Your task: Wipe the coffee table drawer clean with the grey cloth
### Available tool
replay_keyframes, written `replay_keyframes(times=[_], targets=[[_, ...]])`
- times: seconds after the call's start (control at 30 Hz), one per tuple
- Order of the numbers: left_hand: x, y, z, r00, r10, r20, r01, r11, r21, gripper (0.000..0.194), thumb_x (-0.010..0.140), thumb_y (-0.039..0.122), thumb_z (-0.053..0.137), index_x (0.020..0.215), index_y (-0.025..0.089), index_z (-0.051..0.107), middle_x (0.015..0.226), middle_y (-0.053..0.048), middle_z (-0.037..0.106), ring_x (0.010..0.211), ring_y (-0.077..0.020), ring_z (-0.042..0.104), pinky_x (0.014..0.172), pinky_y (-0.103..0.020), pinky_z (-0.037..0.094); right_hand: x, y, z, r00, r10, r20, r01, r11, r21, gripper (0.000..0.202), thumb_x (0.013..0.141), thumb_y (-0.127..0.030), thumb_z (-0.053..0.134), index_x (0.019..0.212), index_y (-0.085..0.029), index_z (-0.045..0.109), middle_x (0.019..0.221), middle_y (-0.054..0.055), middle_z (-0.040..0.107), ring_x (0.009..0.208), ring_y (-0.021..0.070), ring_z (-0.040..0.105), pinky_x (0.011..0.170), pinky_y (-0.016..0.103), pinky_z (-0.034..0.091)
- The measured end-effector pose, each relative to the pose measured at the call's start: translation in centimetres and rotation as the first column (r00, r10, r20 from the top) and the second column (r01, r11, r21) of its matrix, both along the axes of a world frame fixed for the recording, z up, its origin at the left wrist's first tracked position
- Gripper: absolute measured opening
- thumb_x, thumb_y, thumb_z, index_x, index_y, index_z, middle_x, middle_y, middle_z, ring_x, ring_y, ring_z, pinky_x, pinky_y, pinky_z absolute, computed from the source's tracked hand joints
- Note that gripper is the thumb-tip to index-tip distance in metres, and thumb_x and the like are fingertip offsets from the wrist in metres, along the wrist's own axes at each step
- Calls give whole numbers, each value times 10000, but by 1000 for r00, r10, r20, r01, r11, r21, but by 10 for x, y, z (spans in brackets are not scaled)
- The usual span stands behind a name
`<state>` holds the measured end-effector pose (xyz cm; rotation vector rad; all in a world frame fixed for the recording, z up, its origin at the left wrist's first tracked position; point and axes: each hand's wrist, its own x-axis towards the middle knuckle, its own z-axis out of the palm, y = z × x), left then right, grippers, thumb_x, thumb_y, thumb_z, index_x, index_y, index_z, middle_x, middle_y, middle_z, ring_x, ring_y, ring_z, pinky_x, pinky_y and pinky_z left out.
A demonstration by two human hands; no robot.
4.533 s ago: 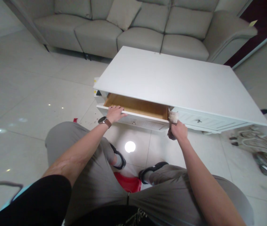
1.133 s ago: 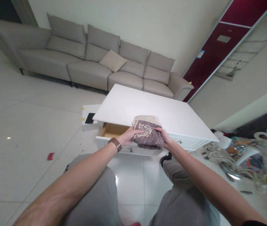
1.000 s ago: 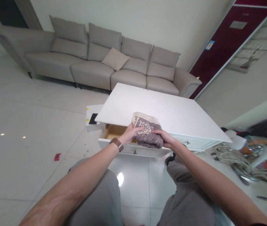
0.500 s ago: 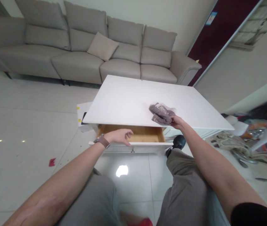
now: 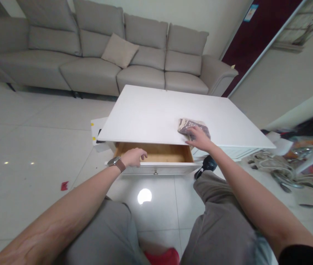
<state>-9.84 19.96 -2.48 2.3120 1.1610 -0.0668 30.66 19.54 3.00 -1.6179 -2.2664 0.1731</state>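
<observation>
A folded brown-and-beige cloth (image 5: pixel 184 125) with pale lettering lies near the front edge of the white coffee table (image 5: pixel 150 114). My right hand (image 5: pixel 200 139) rests on top of it, fingers stretched out and palm down, covering its front part. My left hand (image 5: pixel 134 157), with a watch (image 5: pixel 114 161) on the wrist, is over the left front of a pulled-out drawer (image 5: pixel 164 152). Its fingers are loosely curled and slightly apart, with nothing seen in them. Whether this hand touches the drawer's front panel I cannot tell. The drawer's wooden bottom shows.
Behind the table stands a long grey sofa (image 5: pixel 90 70) with a beige cushion (image 5: pixel 120 50). A white box (image 5: pixel 97 134) sits by the table's left side. Cords and assorted items (image 5: pixel 277 165) lie on the floor at right. A red scrap (image 5: pixel 64 186) is on the tiles at left.
My right hand has shifted from gripping the cloth's right corner to lying on top of it. The cloth now looks flatter and neater. My left hand has moved slightly left, its fingers more curled.
</observation>
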Motion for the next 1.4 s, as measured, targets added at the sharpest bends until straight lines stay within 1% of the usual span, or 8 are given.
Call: replay_keyframes(times=[0.1,0.2,0.33,0.67,0.97,1.2,1.3,1.4], targets=[[-1,-3,6,1000,12,11,-14,979,203,656,626,109,749,1258,284,732,1268,-85,721,1181,-306,663,983,-389,539,-32,-16,-17,970,227,85,-206,957,-204,961,700,-393,904,1560,-240,504,1621,181,433,1476,378,429,1193,542,383],[-2,-4,11,999,37,39,-49,916,398,860,643,117,772,1470,272,591,1493,-146,569,1393,-349,517,1151,-474,444,-49,-21,-39,957,227,181,-169,942,-290,1221,590,-335,977,1651,-245,378,1722,221,271,1555,428,315,1188,585,376],[-4,1,13,991,127,38,-131,890,436,1134,584,202,919,1599,253,414,1679,-206,363,1560,-415,305,1287,-618,217,-53,-11,-55,953,156,261,-89,963,-253,1326,548,-239,996,1683,-228,312,1747,238,192,1596,427,232,1226,598,316],[7,26,-2,957,278,85,-285,838,466,748,755,155,750,1468,249,544,1604,-142,505,1509,-348,413,1289,-614,220,-60,16,-61,952,73,296,-43,993,-106,1088,724,-249,902,1665,-297,358,1735,112,314,1594,370,255,1241,554,315],[22,41,-10,944,313,101,-319,796,514,685,766,85,695,1404,294,557,1552,-85,550,1428,-310,458,1254,-575,263,-75,26,-58,928,46,369,-24,998,-62,942,793,-146,817,1628,-264,397,1691,109,401,1556,325,333,1201,501,368],[28,39,-12,934,334,123,-344,758,554,595,813,89,700,1361,274,563,1479,-116,570,1356,-325,480,1215,-557,281,-81,24,-67,932,-42,360,36,999,23,817,851,-120,748,1592,-235,424,1642,149,457,1527,322,361,1164,500,388],[31,43,-6,935,333,126,-348,783,516,526,817,129,720,1318,239,598,1426,-137,574,1335,-347,489,1197,-564,329,-92,24,-57,936,-55,347,61,998,-7,785,825,-78,751,1547,-211,474,1600,165,492,1490,320,409,1151,468,409],[38,40,9,940,272,207,-334,861,383,608,775,110,727,1358,203,584,1390,-149,564,1318,-331,520,1159,-509,424,-111,14,-28,964,-11,266,39,994,-98,814,809,-115,802,1550,-177,472,1581,175,496,1392,288,519,1107,388,449]])
